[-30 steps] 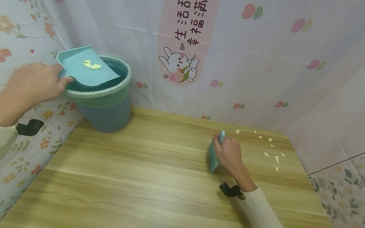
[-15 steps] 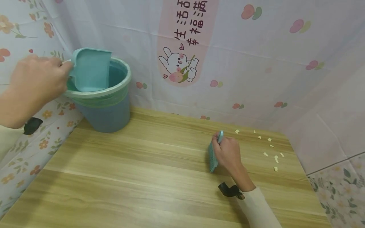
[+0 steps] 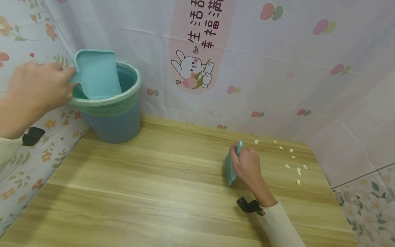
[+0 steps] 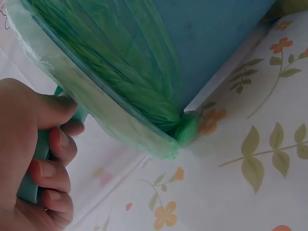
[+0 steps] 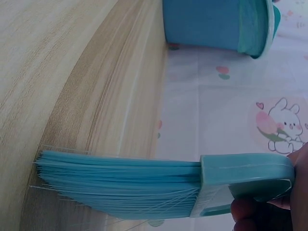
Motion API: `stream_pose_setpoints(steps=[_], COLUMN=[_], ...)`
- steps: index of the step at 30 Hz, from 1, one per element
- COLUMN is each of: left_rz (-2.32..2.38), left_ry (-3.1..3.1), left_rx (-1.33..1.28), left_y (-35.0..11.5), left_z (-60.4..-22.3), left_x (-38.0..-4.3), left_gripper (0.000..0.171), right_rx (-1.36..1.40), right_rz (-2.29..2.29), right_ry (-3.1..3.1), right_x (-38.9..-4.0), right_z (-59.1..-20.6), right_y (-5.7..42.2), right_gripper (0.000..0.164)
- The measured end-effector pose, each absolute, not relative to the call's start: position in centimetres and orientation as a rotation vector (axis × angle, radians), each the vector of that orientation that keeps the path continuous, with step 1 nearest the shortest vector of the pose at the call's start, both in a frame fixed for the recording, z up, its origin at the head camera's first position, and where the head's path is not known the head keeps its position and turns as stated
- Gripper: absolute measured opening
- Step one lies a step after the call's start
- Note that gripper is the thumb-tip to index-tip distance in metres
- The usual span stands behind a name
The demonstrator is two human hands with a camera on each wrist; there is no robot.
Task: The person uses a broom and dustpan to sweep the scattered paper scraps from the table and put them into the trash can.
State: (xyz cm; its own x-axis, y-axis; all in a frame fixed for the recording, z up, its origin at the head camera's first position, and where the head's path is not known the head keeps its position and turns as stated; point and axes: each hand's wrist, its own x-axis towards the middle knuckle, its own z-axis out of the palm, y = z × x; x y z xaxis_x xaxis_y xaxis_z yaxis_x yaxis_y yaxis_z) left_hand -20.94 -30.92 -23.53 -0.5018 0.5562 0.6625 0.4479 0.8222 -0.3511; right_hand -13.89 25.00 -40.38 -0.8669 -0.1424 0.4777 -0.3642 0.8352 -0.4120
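My left hand [image 3: 41,89] grips the handle of a light blue dustpan [image 3: 97,73], which is tilted over the mouth of a blue trash can [image 3: 114,123]. No scraps show on the pan's face. In the left wrist view, curled fingers [image 4: 55,175] wrap the handle beside the can's rim, and a green bag liner [image 4: 139,72] covers that rim. My right hand [image 3: 247,164] holds a small blue hand brush [image 5: 120,185] by its handle, bristles down at the wooden table. Several pale yellow paper scraps [image 3: 298,171] lie to the right of this hand.
The wooden table [image 3: 154,192] reaches to a white printed curtain [image 3: 277,68] behind it. Floral cloth [image 3: 46,164] hangs along the left side, and the trash can stands at the back left corner. Wall panels [image 3: 370,137] border the table's right.
My left hand has tipped the dustpan down into the can's mouth, and the scraps on it are gone from view. It has since lifted slightly. The right hand and brush stay put.
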Motion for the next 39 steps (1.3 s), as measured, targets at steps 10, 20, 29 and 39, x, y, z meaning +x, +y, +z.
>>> stream_pose_setpoints(steps=[10,20,29,39], left_rz=[0.068,0.055,0.065,0.010], left_ry=[-2.314,-2.424,-2.526,-2.465], left_rx=[-0.611,-0.527,-0.528,-0.752], left_y=[-31.6,-32.0,-31.1,-28.7], left_z=[-23.9,-23.7,-23.6,-24.3], left_x=[-20.5,-20.5,-20.4,-20.3], left_gripper=[0.040,0.043,0.046,0.066], right_rx=[0.386,0.362,0.348,0.347], right_rz=[0.691,0.702,0.712,0.702], right_ry=[-2.573,-2.592,-2.604,-2.604], right_x=[-13.9,-13.9,-13.8,-13.8], right_z=[-40.1,-40.1,-40.2,-40.3], right_y=[25.0,25.1,25.2,25.4], right_gripper=[0.038,0.037,0.033,0.032])
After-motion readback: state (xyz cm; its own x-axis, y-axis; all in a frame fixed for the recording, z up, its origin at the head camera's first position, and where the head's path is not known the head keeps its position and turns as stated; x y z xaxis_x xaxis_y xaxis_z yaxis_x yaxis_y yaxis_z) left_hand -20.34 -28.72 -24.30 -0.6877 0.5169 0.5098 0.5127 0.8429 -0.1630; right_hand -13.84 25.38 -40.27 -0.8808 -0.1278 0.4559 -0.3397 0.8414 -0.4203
